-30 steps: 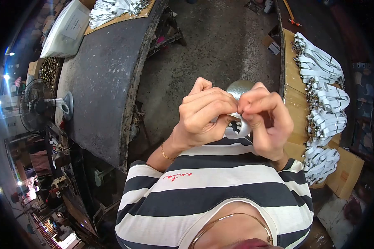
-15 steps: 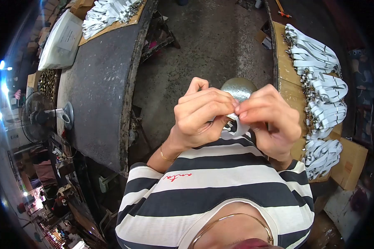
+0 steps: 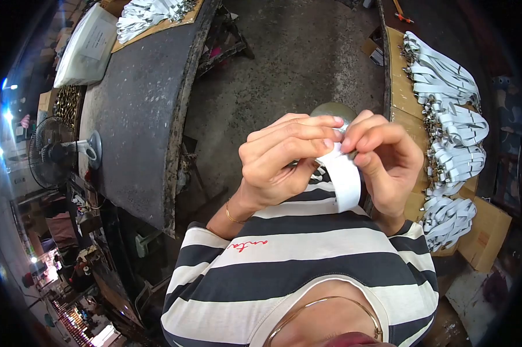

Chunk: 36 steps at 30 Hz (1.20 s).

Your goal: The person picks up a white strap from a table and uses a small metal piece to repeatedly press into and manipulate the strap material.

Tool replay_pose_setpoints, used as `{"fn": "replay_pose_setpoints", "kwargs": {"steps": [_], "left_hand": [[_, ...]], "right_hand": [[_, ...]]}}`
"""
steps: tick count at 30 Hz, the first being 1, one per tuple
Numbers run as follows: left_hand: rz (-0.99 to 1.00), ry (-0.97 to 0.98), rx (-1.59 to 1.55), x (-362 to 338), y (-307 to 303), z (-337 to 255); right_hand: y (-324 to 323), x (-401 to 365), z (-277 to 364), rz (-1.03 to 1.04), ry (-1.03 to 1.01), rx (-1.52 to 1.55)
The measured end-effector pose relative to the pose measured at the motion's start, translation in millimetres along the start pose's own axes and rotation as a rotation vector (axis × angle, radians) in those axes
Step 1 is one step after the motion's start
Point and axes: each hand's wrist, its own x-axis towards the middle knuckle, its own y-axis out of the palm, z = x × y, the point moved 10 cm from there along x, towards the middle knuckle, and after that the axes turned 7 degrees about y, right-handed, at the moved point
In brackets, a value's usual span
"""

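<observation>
A white strap (image 3: 346, 184) hangs in a curve from between my hands, in front of the striped shirt. My left hand (image 3: 287, 159) pinches its upper end between thumb and fingers. Close beside it, my right hand (image 3: 385, 162) has its thumb and fingertips together at the strap's edge, on a small dark piece that is mostly hidden. Behind the fingertips a round metallic surface (image 3: 333, 110) shows in part.
Bundles of white straps with metal clips (image 3: 440, 69) lie on cardboard at the right. On the left stand a dark table (image 3: 136, 115), a plastic-wrapped package (image 3: 87, 49), more white straps (image 3: 148, 17) and a fan (image 3: 55, 151). An open cardboard box (image 3: 484, 234) sits lower right.
The strap now hangs lower and shows more of its flat white face. My right hand's fingers have parted slightly from my left fingertips and turned, showing the thumb.
</observation>
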Motion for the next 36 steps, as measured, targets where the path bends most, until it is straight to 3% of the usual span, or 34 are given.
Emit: {"fn": "replay_pose_setpoints", "kwargs": {"steps": [8, 10, 11, 14, 18, 20, 22, 26, 28, 30, 32, 36], "left_hand": [[-0.017, -0.028, -0.093, -6, -14, -1], [-0.219, -0.181, -0.463, -14, -23, 13], [-0.161, -0.136, -0.537, -14, -26, 15], [-0.354, -0.145, -0.772, -20, -39, 26], [-0.364, -0.097, -0.928, -24, -52, 25], [-0.375, -0.085, -0.894, -27, -66, 21], [-0.267, -0.098, -0.644, -26, -78, 10], [-0.242, -0.126, -0.406, -24, -106, -10], [-0.259, -0.059, -0.309, -23, -122, -17], [-0.136, -0.004, -0.176, -25, -130, -26], [-0.147, 0.007, -0.139, -24, -145, -32], [-0.174, -0.037, 0.012, -31, -171, -39]], "right_hand": [[14, 5, 2, 0.022, 0.034, 0.053], [14, 5, 3, -0.010, 0.045, 0.093], [13, 5, 2, -0.044, 0.058, 0.135], [21, 6, 6, -0.051, 0.000, 0.131], [42, 12, 3, -0.028, 0.066, 0.049], [54, 16, 4, -0.020, 0.060, 0.048], [66, 19, 3, -0.022, 0.086, -0.005], [97, 30, 6, 0.077, 0.007, -0.087], [119, 34, 11, 0.165, -0.071, -0.147], [134, 39, 9, 0.185, -0.035, -0.219], [160, 42, 11, 0.343, -0.137, -0.354], [192, 47, 7, 0.373, -0.193, -0.410]]}}
